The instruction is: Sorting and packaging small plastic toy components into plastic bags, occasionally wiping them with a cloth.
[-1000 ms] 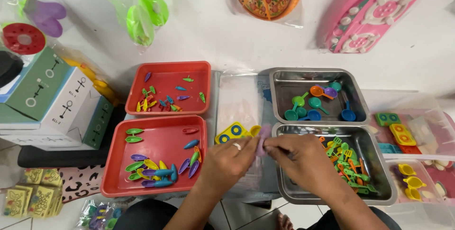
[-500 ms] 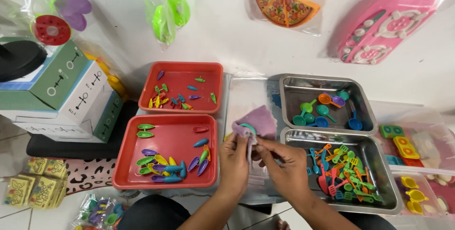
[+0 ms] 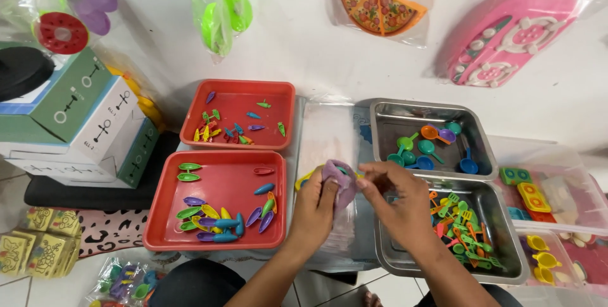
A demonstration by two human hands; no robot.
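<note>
My left hand (image 3: pixel 315 209) and my right hand (image 3: pixel 399 202) meet over a stack of clear plastic bags (image 3: pixel 329 136) between the trays. Both pinch a small purple toy cap-shaped piece (image 3: pixel 339 177), the left from below, the right at its right edge. A yellow toy piece (image 3: pixel 305 178) pokes out just behind the left hand. The near red tray (image 3: pixel 215 244) with leaf-shaped toy bits lies to the left, the near steel tray (image 3: pixel 487 269) with tiny toy utensils to the right.
A far red tray (image 3: pixel 237 92) holds small coloured bits; a far steel tray (image 3: pixel 411 114) holds toy spoons. Clear bins (image 3: pixel 557 174) with yellow and green toys stand at right. Boxes (image 3: pixel 82 123) sit at left. Bagged toys hang on the wall (image 3: pixel 304 41).
The purple piece has been folded smaller and lowered between my hands. My right hand shifted right, over the near steel tray's edge.
</note>
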